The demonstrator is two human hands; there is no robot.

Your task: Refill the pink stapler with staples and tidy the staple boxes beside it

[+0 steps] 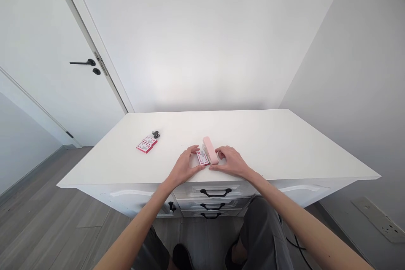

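A pink stapler (210, 150) lies near the front middle of the white cabinet top, pointing away from me. Against its left side rests a small red-and-white box (202, 158). My left hand (185, 166) curves round this box, with the fingertips at its far end and the thumb at its near end. At the stapler's right side is my right hand (231, 161), its thumb at the near end and its bent fingers against the side. Both things appear to rest on the surface.
Two more red-and-white boxes (147, 144) lie side by side on the left of the cabinet top (268, 143). Just beyond them sits a small black object (156, 134), perhaps clips. Drawers with black handles (216, 193) are below the front edge. A wall stands behind.
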